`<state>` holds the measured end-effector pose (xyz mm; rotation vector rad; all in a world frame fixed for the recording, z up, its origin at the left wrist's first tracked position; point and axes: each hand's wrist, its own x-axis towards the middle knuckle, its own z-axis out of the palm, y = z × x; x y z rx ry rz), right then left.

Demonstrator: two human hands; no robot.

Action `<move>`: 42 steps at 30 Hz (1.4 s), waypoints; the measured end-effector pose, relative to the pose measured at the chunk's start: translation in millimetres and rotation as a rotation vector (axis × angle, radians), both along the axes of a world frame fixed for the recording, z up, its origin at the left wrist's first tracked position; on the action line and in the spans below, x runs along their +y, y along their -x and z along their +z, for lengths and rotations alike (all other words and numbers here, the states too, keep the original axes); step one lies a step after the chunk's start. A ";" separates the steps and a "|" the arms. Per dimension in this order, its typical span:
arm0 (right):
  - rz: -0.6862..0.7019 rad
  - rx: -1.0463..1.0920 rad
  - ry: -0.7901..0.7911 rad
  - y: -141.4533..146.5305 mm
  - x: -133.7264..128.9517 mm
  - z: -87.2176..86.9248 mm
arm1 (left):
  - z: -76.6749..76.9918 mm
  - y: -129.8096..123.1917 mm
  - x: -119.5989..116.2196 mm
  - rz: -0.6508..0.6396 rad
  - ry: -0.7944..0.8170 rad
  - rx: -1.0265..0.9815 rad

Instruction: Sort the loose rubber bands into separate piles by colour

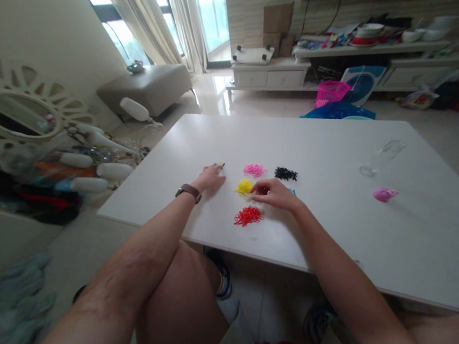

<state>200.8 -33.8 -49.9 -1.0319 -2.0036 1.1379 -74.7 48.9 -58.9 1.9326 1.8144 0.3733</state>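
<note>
My left hand (pixel 212 178), with a dark watch band at the wrist, rests on the white table (pixel 326 151). Its fingers are stretched out and apart, at a few small yellow and dark bits (pixel 221 163). My right hand (pixel 273 193) is closed in a pinch at the edge of a pile of small yellow bands (pixel 243 187); what lies between the fingertips is too small to make out. Around the hands are piles of pink bands (pixel 254 170), black bands (pixel 286 173) and red bands (pixel 248 215). Some blue bits (pixel 293 191) are mostly hidden behind my right hand.
On the table's right side lie a pink object (pixel 385 194) and a clear plastic piece (pixel 391 148). Beyond the far edge stand a pink basket (pixel 331 93) and a low white cabinet (pixel 268 76). A grey bench (pixel 149 87) is at the back left.
</note>
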 end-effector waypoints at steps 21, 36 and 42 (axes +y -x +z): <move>-0.135 -0.019 -0.104 1.7 1.8 2.9 | 13.0 -4.7 -0.7 0.167 -0.158 -0.423; -0.409 0.205 -0.097 3.0 8.8 -3.6 | 41.1 -73.1 -31.1 -0.375 0.118 -0.823; -0.396 0.233 -0.075 2.3 9.5 -2.7 | 42.5 -79.1 -33.5 -0.413 0.123 -0.807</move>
